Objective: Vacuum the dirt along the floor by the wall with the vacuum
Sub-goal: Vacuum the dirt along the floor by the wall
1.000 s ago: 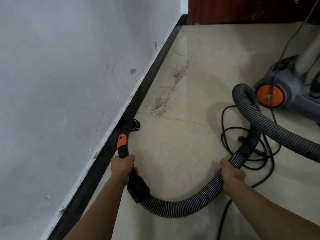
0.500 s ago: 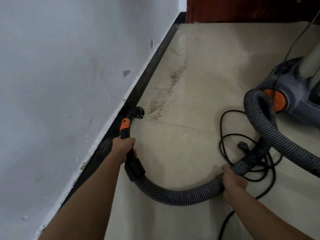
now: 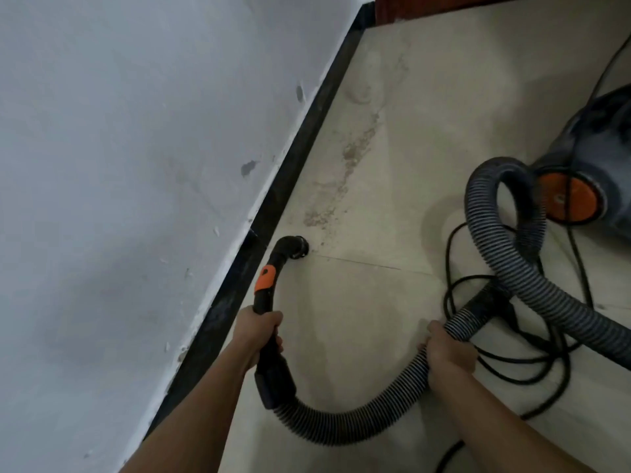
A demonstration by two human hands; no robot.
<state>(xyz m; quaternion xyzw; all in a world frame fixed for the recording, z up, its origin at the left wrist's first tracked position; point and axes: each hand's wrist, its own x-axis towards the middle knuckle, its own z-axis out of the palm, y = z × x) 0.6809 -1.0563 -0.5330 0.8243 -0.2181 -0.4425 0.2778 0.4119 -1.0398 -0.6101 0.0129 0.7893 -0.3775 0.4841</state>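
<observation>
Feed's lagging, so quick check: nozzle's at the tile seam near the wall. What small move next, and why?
Probably ease the nozzle forward into the dirt with the left hand gripping the handle: its mouth sits just short of the streak's near end, and the right hand grips the hose.

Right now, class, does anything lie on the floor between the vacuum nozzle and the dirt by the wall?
Nothing visible: bare floor separates the nozzle from the dirt. The coiled cord lies off to the right.

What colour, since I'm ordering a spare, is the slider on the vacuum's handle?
Orange slider, clearest in the head view.
</observation>
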